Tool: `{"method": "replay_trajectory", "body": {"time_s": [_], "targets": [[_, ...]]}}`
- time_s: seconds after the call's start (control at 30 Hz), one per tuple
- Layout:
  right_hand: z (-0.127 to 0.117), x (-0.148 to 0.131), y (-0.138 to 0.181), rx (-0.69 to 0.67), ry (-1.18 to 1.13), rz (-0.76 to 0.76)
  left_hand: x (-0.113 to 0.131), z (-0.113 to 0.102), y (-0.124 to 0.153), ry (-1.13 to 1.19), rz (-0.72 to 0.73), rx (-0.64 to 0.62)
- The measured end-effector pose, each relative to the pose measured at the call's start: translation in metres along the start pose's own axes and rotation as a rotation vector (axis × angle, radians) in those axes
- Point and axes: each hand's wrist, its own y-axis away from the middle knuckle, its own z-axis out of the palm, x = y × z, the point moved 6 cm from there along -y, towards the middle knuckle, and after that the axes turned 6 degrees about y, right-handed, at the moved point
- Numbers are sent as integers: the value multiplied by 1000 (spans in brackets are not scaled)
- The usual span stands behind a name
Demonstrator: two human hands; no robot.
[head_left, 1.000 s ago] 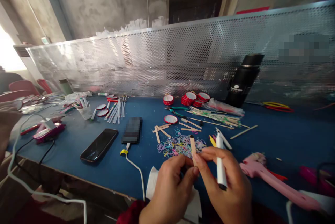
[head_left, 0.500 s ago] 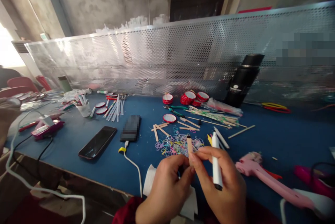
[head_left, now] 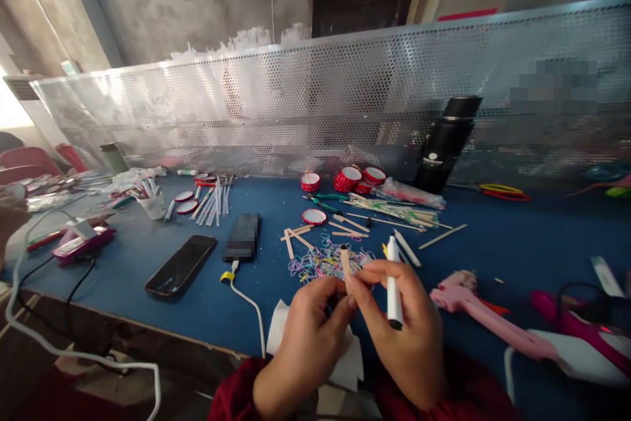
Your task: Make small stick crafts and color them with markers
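Observation:
A wooden craft stick (head_left: pixel 346 262) with a blackened upper end stands upright between my two hands. My left hand (head_left: pixel 315 326) pinches its lower part, which the fingers hide. My right hand (head_left: pixel 407 329) grips the same stick with thumb and forefinger, and a white marker (head_left: pixel 394 286) with black ends is tucked between its fingers. Just beyond the hands lies a heap of colourful small rubber bands (head_left: pixel 315 262). Several plain craft sticks (head_left: pixel 298 237) rest behind that heap. White paper (head_left: pixel 279 326) shows under my left hand.
Red-rimmed round pieces (head_left: pixel 350 178), green-handled pliers (head_left: pixel 325 201) and thin wooden sticks (head_left: pixel 401 211) lie farther back. A black bottle (head_left: pixel 448 145) stands before the perforated screen (head_left: pixel 276 106). Two phones, one a black phone (head_left: pixel 181 266), lie left; a pink glue gun (head_left: pixel 488 316) lies right.
The view has shifted slightly, so the table's contents sit a little farther left. Both hands keep hold of the craft stick, and the marker stays in the right hand.

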Motion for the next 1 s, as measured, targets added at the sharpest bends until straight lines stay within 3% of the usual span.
{"method": "replay_trajectory", "body": {"time_s": [0.17, 0.27, 0.33, 0.43, 0.6, 1.0], "targets": [[0, -1, 1, -20, -59, 44, -1, 0, 1, 114, -39, -10], [-8, 0, 5, 65, -127, 85, 1, 0, 2, 133, -44, -3], [-14, -1, 8, 128, -166, 40, 2, -1, 3, 124, -45, 5], [-15, -4, 11, 106, -158, -45, 2, -1, 3, 131, -49, -4], [-15, -7, 11, 117, -145, -17, 0, -1, 2, 124, -53, -3], [-15, -17, 4, 107, -117, -121, -1, 0, 4, 85, -53, -12]]}}
